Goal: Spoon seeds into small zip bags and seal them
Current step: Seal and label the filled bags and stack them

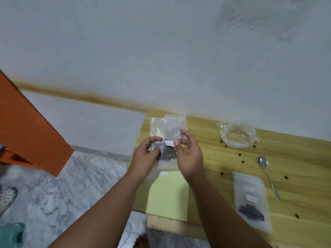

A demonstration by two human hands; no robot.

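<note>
Grips of left hand (147, 154) and right hand (190, 156) pinch the zip bag (166, 166) above the worktop (295, 158); a half-pressed seal could spill seeds (168, 153).

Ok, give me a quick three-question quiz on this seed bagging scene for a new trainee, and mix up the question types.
1. True or false: the spoon lies on the table, in neither hand.
2. Multiple choice: what do the left hand and right hand hold between them?
A) the spoon
B) a small zip bag with dark seeds inside
C) a yellow sheet
3. Short answer: what lies scattered on the wood around the spoon?

Key: 1 true; 2 B; 3 loose seeds.
</note>
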